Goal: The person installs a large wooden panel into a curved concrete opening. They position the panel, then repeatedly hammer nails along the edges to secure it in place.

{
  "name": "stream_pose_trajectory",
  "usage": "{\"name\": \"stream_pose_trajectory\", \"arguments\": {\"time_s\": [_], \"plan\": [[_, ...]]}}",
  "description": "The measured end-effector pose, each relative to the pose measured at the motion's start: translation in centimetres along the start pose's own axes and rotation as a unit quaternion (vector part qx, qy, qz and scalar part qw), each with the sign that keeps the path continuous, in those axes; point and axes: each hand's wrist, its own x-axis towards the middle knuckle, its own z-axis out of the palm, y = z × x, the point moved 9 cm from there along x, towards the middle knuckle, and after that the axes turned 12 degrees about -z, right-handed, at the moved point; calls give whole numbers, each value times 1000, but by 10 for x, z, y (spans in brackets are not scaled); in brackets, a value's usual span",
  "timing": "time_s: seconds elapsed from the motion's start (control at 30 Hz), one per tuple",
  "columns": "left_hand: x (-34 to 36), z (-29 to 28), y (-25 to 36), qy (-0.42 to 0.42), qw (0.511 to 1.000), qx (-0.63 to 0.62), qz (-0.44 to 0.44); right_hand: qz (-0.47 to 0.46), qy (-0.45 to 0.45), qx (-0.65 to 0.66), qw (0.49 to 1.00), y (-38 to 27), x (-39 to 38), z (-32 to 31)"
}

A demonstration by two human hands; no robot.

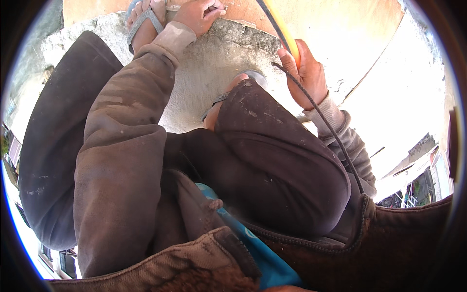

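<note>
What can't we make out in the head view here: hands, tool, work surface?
- Left hand: whatever it presses or grips is cut off by the top edge.
- Yellow-handled tool in the right hand: its working end runs out past the top edge.
- Dark cord: its lower end disappears behind the knee and jacket.
- Concrete slab: mostly covered by the legs.
- Right side: blown out by sunlight.

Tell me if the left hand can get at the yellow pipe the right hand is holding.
Probably yes. The left hand rests on the rough concrete ledge, and only bare ledge lies between it and the yellow pipe gripped by the right hand; nothing blocks the way.
</note>
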Motion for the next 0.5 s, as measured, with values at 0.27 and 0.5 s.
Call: {"name": "stream_pose_trajectory", "arguments": {"time_s": [0.27,0.5], "plan": [[63,-62,84,125,948,285,72,-122,151,211,958,-39,-12,-44],[85,-51,94,8,943,330,-37,-27,-8,-20,999,12,-12,14]]}}
